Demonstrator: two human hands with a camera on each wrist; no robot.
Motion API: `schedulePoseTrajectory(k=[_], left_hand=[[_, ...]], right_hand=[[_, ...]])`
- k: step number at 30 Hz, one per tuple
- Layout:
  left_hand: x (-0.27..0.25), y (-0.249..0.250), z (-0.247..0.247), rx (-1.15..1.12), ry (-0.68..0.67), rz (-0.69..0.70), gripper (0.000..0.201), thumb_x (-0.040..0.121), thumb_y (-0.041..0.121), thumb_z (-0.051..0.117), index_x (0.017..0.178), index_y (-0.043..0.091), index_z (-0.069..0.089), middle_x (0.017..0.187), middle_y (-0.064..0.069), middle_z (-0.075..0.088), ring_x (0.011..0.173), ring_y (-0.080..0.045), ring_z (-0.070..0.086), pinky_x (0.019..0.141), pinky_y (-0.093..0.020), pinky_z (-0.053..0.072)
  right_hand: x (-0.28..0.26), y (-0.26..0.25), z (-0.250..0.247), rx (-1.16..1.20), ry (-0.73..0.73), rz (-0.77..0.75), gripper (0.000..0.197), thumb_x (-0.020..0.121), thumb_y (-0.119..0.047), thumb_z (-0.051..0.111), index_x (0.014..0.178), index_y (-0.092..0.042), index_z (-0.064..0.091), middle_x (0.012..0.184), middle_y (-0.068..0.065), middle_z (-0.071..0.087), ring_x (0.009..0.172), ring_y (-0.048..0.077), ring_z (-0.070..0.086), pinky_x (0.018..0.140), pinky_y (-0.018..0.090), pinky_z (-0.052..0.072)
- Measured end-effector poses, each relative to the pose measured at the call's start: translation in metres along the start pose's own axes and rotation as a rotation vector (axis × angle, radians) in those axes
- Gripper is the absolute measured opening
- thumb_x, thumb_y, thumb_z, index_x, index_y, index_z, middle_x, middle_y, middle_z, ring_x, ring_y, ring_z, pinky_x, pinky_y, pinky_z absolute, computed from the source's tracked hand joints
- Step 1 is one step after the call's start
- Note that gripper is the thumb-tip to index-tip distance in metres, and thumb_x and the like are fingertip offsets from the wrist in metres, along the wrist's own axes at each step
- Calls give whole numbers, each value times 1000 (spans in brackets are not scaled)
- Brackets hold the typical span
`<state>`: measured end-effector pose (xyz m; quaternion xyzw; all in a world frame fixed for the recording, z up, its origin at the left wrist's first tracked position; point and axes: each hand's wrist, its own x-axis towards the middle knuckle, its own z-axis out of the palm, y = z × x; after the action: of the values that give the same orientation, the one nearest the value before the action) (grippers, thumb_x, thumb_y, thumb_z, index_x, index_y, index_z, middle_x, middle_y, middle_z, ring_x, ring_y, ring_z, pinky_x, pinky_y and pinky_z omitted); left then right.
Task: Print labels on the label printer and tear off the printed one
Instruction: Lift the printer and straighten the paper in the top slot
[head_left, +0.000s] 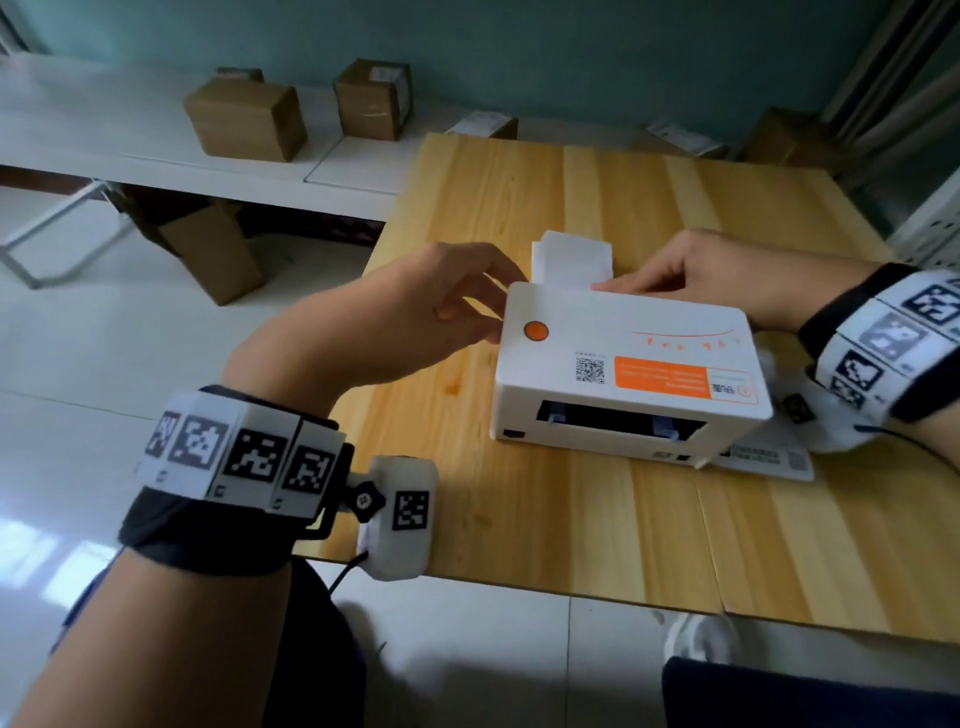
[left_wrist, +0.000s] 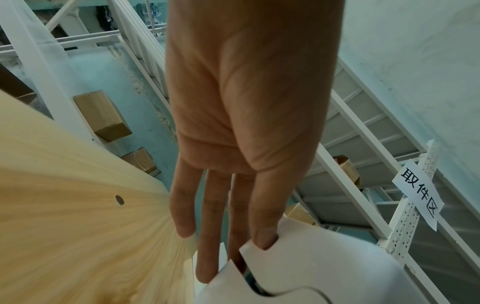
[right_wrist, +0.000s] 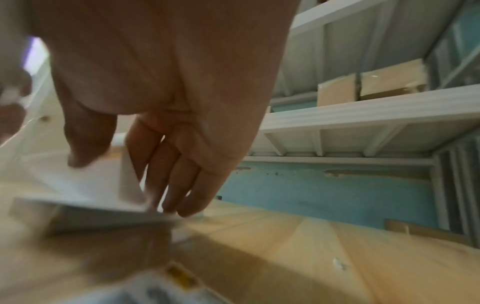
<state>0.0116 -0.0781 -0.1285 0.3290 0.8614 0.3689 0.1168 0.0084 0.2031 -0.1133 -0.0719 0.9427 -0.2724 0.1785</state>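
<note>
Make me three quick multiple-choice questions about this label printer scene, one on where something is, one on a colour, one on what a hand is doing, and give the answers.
1. Where does the label printer stand?
A. On the wooden table
B. On the floor
C. On the white shelf

2. What colour is the round button on top of the printer?
A. Green
B. Orange
C. Blue

3. What is the right hand doing?
A. Hanging idle off the table
B. Pressing the button
C. Holding the white label paper at the printer's far edge

Answers: A, the printer rests on the wood top; B, the button is orange; C, thumb and fingers close on the sheet in the right wrist view.
</note>
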Motion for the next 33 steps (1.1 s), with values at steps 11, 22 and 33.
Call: schedulePoseTrajectory(k=[11, 22, 33], left_hand=[[-1, -1, 1, -2, 3, 5, 32, 98, 5, 60, 128, 15, 60, 121, 6, 73, 106, -6, 73, 90, -33, 61], [-5, 7, 0, -144, -38, -49, 35, 93, 12, 63, 128, 16, 60, 117, 4, 74, 104, -10, 73, 91, -35, 60], [-11, 21, 2, -213, -39, -60, 82, 50, 37, 90, 122, 19, 54, 121, 6, 69, 121, -7, 63, 104, -29, 52]], right_hand=[[-27, 4, -7, 187, 258, -73, 27, 94, 1, 59, 98, -15, 80, 109, -3, 78, 99, 10, 74, 83, 25, 59], [-59, -16, 28, 188, 329, 13, 59, 100, -57, 38, 95, -14, 78, 80, 9, 78, 76, 33, 74, 79, 52, 55], [-71, -19, 36, 393, 602, 5, 34, 96, -34, 59, 93, -6, 78, 91, 5, 79, 80, 19, 76, 84, 39, 58]])
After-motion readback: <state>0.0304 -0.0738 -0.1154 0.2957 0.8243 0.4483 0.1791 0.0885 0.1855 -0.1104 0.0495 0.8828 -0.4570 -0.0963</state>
